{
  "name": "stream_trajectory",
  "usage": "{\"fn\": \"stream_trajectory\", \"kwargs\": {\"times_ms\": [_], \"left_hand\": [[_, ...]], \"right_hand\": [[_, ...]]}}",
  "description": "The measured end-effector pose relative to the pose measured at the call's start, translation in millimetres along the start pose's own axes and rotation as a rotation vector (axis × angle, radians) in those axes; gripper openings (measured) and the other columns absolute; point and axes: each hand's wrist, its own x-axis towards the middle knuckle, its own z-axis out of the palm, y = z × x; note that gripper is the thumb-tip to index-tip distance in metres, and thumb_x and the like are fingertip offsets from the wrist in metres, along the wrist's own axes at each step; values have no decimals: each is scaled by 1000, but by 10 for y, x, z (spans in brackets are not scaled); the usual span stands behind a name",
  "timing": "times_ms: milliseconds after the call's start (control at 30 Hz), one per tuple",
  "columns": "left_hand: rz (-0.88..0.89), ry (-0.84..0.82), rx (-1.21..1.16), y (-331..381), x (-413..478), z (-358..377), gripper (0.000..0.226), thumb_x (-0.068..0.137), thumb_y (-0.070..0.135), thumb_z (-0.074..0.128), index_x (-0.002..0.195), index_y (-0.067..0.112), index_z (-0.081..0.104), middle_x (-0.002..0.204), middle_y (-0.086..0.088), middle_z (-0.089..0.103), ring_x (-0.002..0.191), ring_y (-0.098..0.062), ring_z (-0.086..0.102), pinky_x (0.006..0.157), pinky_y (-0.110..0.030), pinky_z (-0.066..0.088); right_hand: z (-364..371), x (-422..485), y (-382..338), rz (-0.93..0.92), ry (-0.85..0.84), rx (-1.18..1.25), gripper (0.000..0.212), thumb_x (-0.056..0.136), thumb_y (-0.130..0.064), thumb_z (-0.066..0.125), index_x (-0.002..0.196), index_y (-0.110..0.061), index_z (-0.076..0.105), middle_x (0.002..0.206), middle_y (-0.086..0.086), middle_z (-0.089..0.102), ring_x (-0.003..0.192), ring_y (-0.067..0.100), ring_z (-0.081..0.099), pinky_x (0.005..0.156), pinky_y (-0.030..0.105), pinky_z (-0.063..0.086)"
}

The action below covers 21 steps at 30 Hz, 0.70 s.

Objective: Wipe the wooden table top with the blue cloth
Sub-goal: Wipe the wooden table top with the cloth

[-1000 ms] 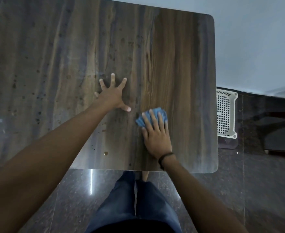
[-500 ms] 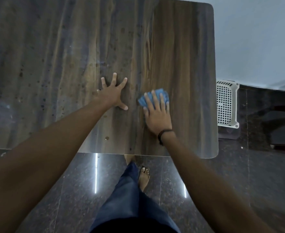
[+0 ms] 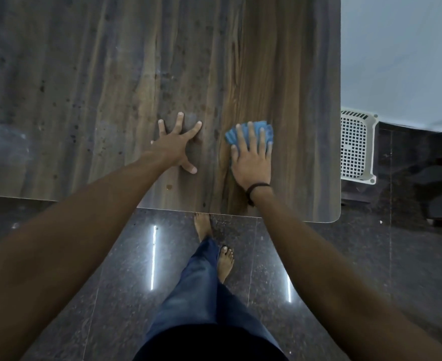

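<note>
Dark wood is filling most of the view. The surface [image 3: 84, 100] is running from the left side to a round corner on the right, with brown and grey stripes going up and down it. Little dark spots [image 3: 167, 95] are showing on it, mostly near the middle and on the left. A small round brown mark [image 3: 168, 187] is sitting near the front edge, just beside the left arm.

The left grip [image 3: 174, 148], a bare hand, is lying flat on the surface with its fingers and thumb spread wide apart. It is holding nothing. The right grip [image 3: 252, 162], the other bare hand, is lying just to the right of it, and the two are not touching. Its fingers are staying straight and close together, and they are pressing down on the blue cloth [image 3: 231, 136]. This grip is wide and flat, not curled round the cloth.

The blue cloth is lying bunched on the surface under those fingers. Its edges are peeking out on the left, on the right and past the fingertips. It is sitting in the right half of the surface, nearer the front edge than the back. A dark band [image 3: 256, 187] is going round the right wrist.

Below the front edge, the dark floor [image 3: 345, 256] is shining, and thin white lights [image 3: 153, 256] are glinting on it. The person is standing there in blue jeans [image 3: 201, 295] with bare feet [image 3: 225, 264]. A white basket [image 3: 356, 147] full of little holes is standing on the floor just beside the right side of the surface. A pale wall [image 3: 397, 48] is rising behind it.
</note>
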Motion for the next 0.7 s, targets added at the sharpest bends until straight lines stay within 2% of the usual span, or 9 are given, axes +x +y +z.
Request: {"fn": "stream_trajectory", "kwargs": {"times_ms": [133, 200, 267, 367, 433, 467, 533, 633, 700], "left_hand": [[-7, -2, 15, 22, -9, -22, 138, 60, 57, 87, 149, 53, -18, 157, 2, -38, 140, -54, -27, 113, -72, 14], [-2, -2, 17, 36, -25, -32, 137, 61, 56, 87, 150, 51, -18, 157, 2, -38, 140, -54, -27, 113, -71, 14], [-8, -4, 13, 47, -46, -44, 136, 62, 55, 87, 150, 51, -17, 158, 2, -37, 140, -54, -26, 113, -71, 16], [-19, -15, 10, 81, -80, -64, 136, 64, 53, 87, 150, 50, -17, 158, 2, -37, 140, -54, -27, 112, -72, 16], [-22, -23, 16, 91, -79, -76, 136, 63, 53, 87, 149, 51, -18, 158, 2, -37, 140, -53, -27, 113, -71, 15], [-22, -21, 24, 87, -73, -78, 136, 63, 54, 87, 149, 51, -18, 158, 1, -37, 140, -54, -26, 113, -71, 15], [-18, -12, 32, 74, -61, -72, 137, 62, 55, 87, 150, 50, -18, 158, 0, -37, 141, -54, -26, 114, -70, 13], [-7, 6, 22, 51, -32, -33, 138, 60, 55, 88, 150, 51, -17, 158, 1, -36, 140, -54, -26, 114, -70, 14], [-6, 20, 19, 27, -10, -11, 138, 60, 55, 89, 149, 52, -17, 158, 1, -36, 140, -54, -26, 114, -70, 14]], "right_hand": [[177, -800, 109, -420, -40, -85, 54, 107, -42, 32, 159, -31, 25, 166, 0, 22, 155, 27, 11, 123, 53, 16], [136, -900, 418, -528, -71, -112, 53, 107, -44, 33, 158, -33, 25, 166, -3, 22, 155, 24, 9, 124, 51, 15], [25, -773, 692, -453, -65, -130, 53, 107, -44, 31, 158, -35, 23, 166, -4, 20, 155, 24, 9, 122, 53, 19], [-105, -633, 884, -103, 37, -55, 52, 106, -43, 33, 158, -34, 26, 166, -4, 20, 154, 25, 13, 122, 54, 20], [-45, -727, 718, 150, 129, -7, 53, 106, -41, 35, 158, -30, 29, 166, 0, 21, 154, 28, 14, 122, 55, 18], [22, -835, 586, 202, 152, -6, 54, 106, -41, 35, 158, -29, 28, 167, 1, 20, 154, 30, 14, 123, 55, 16], [151, -1114, 357, 56, 100, -23, 54, 106, -41, 33, 159, -31, 24, 167, 1, 17, 155, 29, 10, 124, 54, 13], [154, -1215, 534, -358, -43, -80, 53, 107, -44, 31, 158, -34, 24, 166, -3, 21, 155, 25, 10, 123, 53, 18], [-11, -908, 827, -427, -71, -94, 53, 106, -46, 28, 158, -35, 21, 166, -3, 20, 154, 25, 11, 122, 54, 20]]}}
